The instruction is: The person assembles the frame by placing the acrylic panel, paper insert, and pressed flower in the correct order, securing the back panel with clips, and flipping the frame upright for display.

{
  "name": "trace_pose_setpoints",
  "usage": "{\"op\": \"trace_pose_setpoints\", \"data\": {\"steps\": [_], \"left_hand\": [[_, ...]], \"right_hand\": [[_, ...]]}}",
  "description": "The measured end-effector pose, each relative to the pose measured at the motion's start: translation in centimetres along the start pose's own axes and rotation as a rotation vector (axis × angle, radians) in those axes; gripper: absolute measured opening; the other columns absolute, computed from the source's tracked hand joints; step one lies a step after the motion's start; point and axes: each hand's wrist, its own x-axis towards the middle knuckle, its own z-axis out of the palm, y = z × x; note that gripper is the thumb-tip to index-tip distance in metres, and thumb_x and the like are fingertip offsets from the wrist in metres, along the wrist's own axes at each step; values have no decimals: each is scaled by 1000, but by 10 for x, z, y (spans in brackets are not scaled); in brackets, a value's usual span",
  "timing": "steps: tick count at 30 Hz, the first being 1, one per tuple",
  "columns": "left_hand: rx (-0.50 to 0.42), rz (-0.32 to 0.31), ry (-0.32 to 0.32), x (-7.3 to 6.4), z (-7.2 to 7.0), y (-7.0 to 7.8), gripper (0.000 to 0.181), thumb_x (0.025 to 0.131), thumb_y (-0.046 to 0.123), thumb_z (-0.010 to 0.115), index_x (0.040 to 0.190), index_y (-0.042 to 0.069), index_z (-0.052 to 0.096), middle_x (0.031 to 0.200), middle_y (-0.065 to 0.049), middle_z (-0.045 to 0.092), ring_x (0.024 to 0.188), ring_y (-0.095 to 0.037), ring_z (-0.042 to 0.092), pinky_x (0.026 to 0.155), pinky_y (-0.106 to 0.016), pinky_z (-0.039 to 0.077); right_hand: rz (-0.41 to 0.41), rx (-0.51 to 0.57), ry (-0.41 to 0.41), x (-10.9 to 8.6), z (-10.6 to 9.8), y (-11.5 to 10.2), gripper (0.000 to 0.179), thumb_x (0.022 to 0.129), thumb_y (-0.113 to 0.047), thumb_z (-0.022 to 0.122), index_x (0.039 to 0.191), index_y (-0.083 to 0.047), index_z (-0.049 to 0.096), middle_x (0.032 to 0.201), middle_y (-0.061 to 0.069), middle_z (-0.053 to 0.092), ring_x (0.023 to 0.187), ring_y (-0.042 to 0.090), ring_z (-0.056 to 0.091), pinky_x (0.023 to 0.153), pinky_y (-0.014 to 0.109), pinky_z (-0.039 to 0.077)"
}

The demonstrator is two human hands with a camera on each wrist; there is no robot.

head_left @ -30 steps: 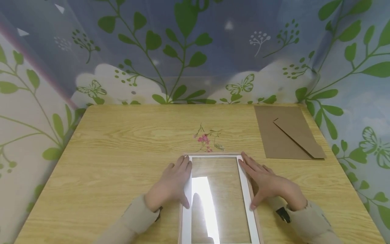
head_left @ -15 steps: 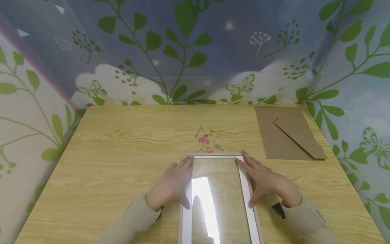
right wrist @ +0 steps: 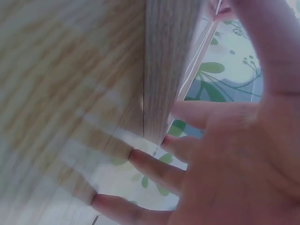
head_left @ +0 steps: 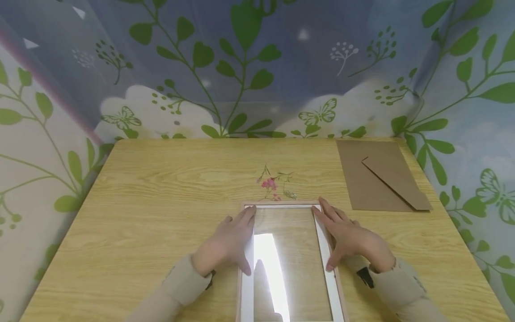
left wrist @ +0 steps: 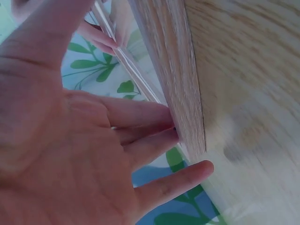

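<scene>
A light wooden picture frame (head_left: 240, 295) lies flat at the table's front, its lower end cut off in the head view. Inside it are white strips (head_left: 247, 299) and a clear pane (head_left: 301, 264) with a bright reflection. My left hand (head_left: 229, 243) rests along the left side, fingers straight toward the upper corner, thumb on the strip. On the opposite side, my right hand (head_left: 356, 241) touches the edge and strip with extended fingers. In both wrist views, fingertips meet the wooden side (left wrist: 180, 75). Neither hand grips it.
Pressed pink flowers (head_left: 268, 183) lie just beyond the frame's top edge. A brown backing board (head_left: 362, 188) with a raised flap (head_left: 396, 179) lies at the table's back right. Patterned cloth walls (head_left: 273, 116) border the wooden table (head_left: 153, 188).
Both hands stay on the frame. My right hand has shifted slightly left, its fingertips creeping up near the top corner. My left fingertips have moved slightly right over the strip.
</scene>
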Motion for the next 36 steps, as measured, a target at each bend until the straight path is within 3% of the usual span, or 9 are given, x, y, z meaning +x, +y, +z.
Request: {"op": "trace_pose_setpoints", "data": {"steps": [6, 13, 17, 22, 30, 36], "left_hand": [[106, 27, -4, -9, 6, 9, 136, 53, 65, 89, 151, -7, 29, 162, -23, 14, 149, -36, 16, 114, -55, 28], [331, 38, -21, -36, 24, 35, 137, 46, 78, 82, 148, -4, 39, 157, -30, 24, 147, -46, 13, 118, -52, 22], [356, 17, -8, -48, 31, 45, 142, 40, 82, 81, 147, -4, 40, 155, -31, 27, 146, -48, 15, 118, -51, 23], [357, 7, 9, -52, 36, 49, 149, 36, 84, 79, 148, -5, 37, 155, -33, 25, 145, -48, 18, 117, -48, 26], [358, -1, 0, -54, 35, 51, 149, 37, 83, 80, 148, -5, 36, 155, -33, 23, 145, -48, 18, 117, -47, 27], [306, 23, 39, -55, 34, 45, 144, 40, 80, 81, 147, -7, 38, 154, -33, 26, 144, -48, 21, 115, -51, 30]], "right_hand": [[-8, -15, 7, 0, 1, 1, 142, 53, -38, 96, 160, -11, 7, 164, 16, -16, 146, 51, 1, 96, 84, 16], [-5, -22, 15, 2, 4, 4, 145, 53, -41, 96, 160, -9, 3, 164, 13, -17, 147, 48, 1, 97, 84, 16], [5, -23, 13, 2, 4, 4, 147, 53, -42, 95, 159, -8, 0, 164, 12, -18, 148, 46, 1, 97, 84, 15], [4, -18, 13, 0, 5, 4, 146, 53, -41, 96, 159, -7, 1, 164, 13, -17, 147, 47, 1, 97, 84, 15], [-6, -29, 49, 0, 8, 9, 145, 52, -40, 96, 159, -7, 4, 165, 13, -14, 147, 47, 3, 97, 84, 15], [-61, -9, 49, -9, 8, 7, 133, 61, -44, 92, 158, -1, 11, 165, 17, -10, 147, 47, 7, 103, 77, 20]]}}
